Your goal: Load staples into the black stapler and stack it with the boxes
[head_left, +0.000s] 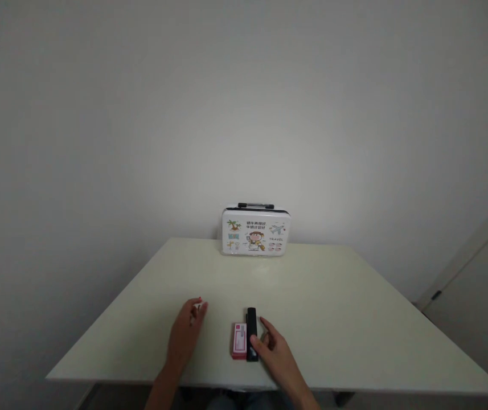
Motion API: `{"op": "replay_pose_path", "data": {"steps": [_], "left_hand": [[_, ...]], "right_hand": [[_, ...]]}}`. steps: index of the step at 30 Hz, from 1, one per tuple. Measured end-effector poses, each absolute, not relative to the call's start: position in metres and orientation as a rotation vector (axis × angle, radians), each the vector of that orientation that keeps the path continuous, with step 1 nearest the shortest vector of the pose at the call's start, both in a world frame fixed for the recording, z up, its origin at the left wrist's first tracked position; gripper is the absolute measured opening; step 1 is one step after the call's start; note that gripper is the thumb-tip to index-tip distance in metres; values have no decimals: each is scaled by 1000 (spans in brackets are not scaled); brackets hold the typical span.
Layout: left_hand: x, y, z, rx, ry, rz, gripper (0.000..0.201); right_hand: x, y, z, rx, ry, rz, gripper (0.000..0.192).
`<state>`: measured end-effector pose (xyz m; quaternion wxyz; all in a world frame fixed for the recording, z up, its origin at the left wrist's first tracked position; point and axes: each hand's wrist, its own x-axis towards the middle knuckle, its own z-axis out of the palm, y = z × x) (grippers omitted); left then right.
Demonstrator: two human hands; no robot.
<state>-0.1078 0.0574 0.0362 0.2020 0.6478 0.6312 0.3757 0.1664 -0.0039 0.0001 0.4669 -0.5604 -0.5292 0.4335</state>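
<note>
My right hand rests on the pale table, its fingertips touching the near end of a long black stapler. A small red and white box lies right beside the stapler on its left. My left hand lies on the table further left, fingers curled around a small white thing at its tips; what it is cannot be made out.
A small white case with cartoon pictures and a black handle stands upright at the table's far edge against the wall. A white door or cabinet is at the right.
</note>
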Motion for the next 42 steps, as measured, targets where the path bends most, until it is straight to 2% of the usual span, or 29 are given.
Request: {"op": "replay_pose_path", "data": {"steps": [4, 9, 12, 20, 25, 34, 39, 42], "left_hand": [[-121, 76, 39, 1765, 1901, 801, 55], [-62, 73, 38, 1941, 1664, 717, 42], [-28, 62, 38, 2001, 1579, 707, 46], [-1, 46, 38, 2049, 1753, 658, 53], [47, 49, 43, 2109, 1743, 577, 55], [201, 57, 53, 2108, 1558, 498, 62], [246, 59, 54, 2043, 1517, 529, 67], [240, 61, 48, 2011, 1496, 575, 71]], "right_hand": [[162, -20, 14, -1355, -1442, 1111, 107], [151, -20, 43, -1328, -1621, 1029, 80], [149, -15, 47, -1322, -1655, 1001, 69], [161, -12, 48, -1311, -1683, 1018, 63], [208, -7, 44, -1333, -1693, 1038, 65], [343, -17, 70, -1483, -1481, 1056, 56], [377, -14, 70, -1417, -1505, 1178, 66], [396, -16, 61, -1505, -1531, 1126, 84]]}}
